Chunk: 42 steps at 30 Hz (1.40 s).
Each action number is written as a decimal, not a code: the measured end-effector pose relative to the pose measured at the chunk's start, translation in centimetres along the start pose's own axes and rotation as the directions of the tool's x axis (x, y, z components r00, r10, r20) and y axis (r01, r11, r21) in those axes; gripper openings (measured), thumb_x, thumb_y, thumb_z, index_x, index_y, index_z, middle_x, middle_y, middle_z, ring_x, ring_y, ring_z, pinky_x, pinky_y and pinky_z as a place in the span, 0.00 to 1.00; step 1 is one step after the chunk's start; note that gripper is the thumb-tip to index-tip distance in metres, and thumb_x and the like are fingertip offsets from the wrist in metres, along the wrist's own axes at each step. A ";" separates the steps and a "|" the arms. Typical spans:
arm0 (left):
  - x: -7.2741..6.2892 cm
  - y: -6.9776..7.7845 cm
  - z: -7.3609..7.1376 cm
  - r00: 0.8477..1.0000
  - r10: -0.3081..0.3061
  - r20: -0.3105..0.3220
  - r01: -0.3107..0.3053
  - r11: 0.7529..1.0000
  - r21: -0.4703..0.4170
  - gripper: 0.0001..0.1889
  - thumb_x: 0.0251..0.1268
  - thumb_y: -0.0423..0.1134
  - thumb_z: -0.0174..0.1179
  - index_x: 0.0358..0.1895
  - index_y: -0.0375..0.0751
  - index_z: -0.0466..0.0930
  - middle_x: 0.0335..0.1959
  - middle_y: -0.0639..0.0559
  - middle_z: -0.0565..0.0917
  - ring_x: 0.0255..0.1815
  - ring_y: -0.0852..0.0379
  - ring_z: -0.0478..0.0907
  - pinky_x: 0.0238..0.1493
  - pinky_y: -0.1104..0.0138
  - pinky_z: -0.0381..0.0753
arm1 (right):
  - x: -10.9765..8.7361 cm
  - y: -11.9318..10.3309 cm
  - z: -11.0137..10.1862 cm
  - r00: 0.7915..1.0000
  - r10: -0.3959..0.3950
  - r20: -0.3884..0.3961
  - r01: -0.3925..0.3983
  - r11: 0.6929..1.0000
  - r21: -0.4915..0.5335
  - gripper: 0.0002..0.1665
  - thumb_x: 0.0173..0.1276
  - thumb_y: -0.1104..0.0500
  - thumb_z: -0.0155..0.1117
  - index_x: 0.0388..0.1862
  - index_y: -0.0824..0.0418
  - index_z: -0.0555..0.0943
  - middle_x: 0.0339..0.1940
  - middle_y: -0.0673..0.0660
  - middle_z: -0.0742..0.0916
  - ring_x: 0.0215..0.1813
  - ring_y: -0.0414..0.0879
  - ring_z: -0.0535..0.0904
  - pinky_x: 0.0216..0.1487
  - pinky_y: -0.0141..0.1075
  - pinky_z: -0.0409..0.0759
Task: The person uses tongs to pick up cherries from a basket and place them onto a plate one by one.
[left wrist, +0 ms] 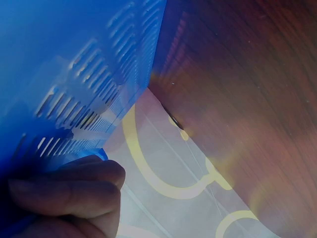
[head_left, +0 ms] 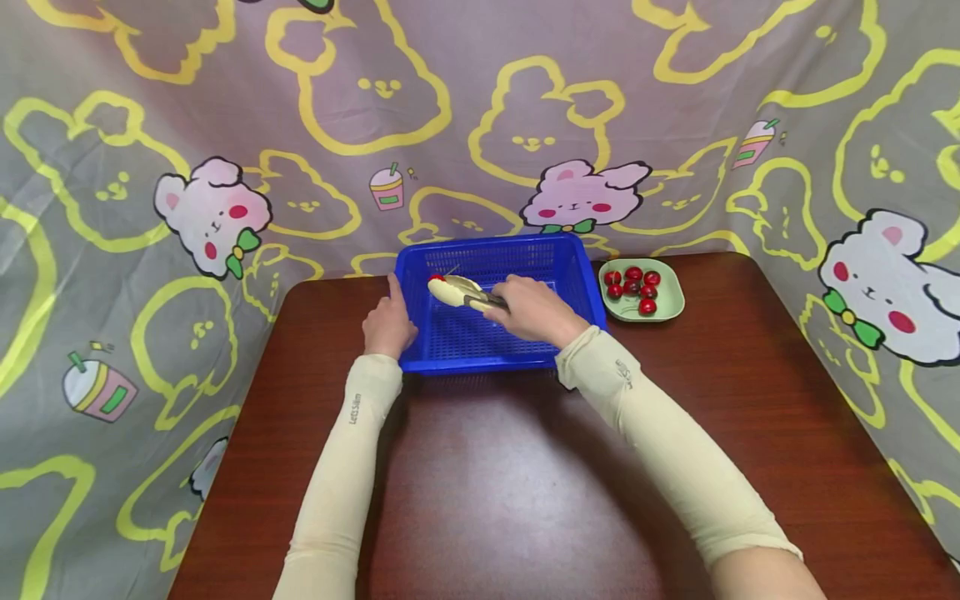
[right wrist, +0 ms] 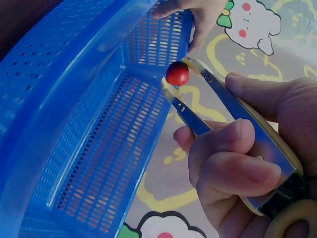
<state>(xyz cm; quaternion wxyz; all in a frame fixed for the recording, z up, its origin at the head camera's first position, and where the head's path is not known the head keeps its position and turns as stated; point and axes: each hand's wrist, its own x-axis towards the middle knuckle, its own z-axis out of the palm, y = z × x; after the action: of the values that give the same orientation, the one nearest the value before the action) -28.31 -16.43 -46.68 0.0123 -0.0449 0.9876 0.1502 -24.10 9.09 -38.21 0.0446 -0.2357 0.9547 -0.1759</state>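
Observation:
My right hand point(head_left: 534, 310) grips a pair of metal tongs with cream tips point(head_left: 450, 290), its fingers wrapped round the arms in the right wrist view. Between the tips sits a red cherry point(right wrist: 178, 73), held above the blue plastic basket point(head_left: 487, 364) toward its left end. My left hand point(head_left: 388, 323) is at the basket's left wall and holds the rim. One finger stretches forward along that side, while other fingers point(left wrist: 74, 196) curl against the outside of the wall in the left wrist view.
A pale green plate point(head_left: 672, 307) with several cherries point(head_left: 632, 287) stands just right of the basket on the brown wooden table point(head_left: 480, 483). A patterned curtain point(head_left: 465, 108) hangs behind the table and along both sides.

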 end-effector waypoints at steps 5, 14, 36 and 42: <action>0.1 0.0 0.1 1.000 0.000 0.000 0.000 1.000 -0.001 0.54 0.63 0.36 0.68 0.85 0.38 0.38 0.61 0.27 0.79 0.49 0.27 0.83 0.53 0.38 0.81 | -1.1 0.7 -0.2 0.999 -0.012 -0.033 0.012 1.000 0.003 0.18 0.78 0.47 0.62 0.45 0.61 0.85 0.37 0.57 0.82 0.38 0.52 0.77 0.43 0.49 0.77; 0.2 -0.2 0.3 1.000 0.003 0.008 -0.003 1.000 -0.006 0.54 0.65 0.37 0.67 0.85 0.38 0.36 0.61 0.28 0.79 0.48 0.29 0.83 0.53 0.39 0.82 | -2.8 2.1 0.0 0.999 0.017 -0.038 -0.016 1.000 0.021 0.23 0.78 0.46 0.61 0.57 0.63 0.85 0.43 0.59 0.84 0.42 0.53 0.78 0.46 0.50 0.78; 0.3 -0.2 0.2 1.000 0.000 0.021 0.001 1.000 -0.005 0.54 0.64 0.37 0.67 0.85 0.38 0.36 0.61 0.28 0.79 0.48 0.30 0.83 0.53 0.40 0.82 | -6.1 5.3 -0.4 0.994 0.046 -0.100 -0.043 0.999 0.033 0.24 0.77 0.49 0.63 0.58 0.68 0.84 0.41 0.62 0.84 0.39 0.53 0.77 0.41 0.50 0.78; 0.2 -0.1 0.0 1.000 -0.004 0.019 0.004 1.000 -0.001 0.54 0.65 0.37 0.66 0.85 0.39 0.35 0.61 0.29 0.80 0.48 0.30 0.83 0.53 0.40 0.81 | -6.8 6.1 -0.8 0.993 0.050 -0.107 -0.048 0.999 0.025 0.24 0.77 0.50 0.63 0.58 0.69 0.84 0.43 0.63 0.85 0.41 0.55 0.78 0.43 0.51 0.78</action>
<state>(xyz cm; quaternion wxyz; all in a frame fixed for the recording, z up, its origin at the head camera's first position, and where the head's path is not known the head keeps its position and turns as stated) -28.49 -16.57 -46.76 0.0220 -0.0455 0.9872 0.1510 -20.85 17.57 -39.67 -0.0001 -0.2017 0.9592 -0.1979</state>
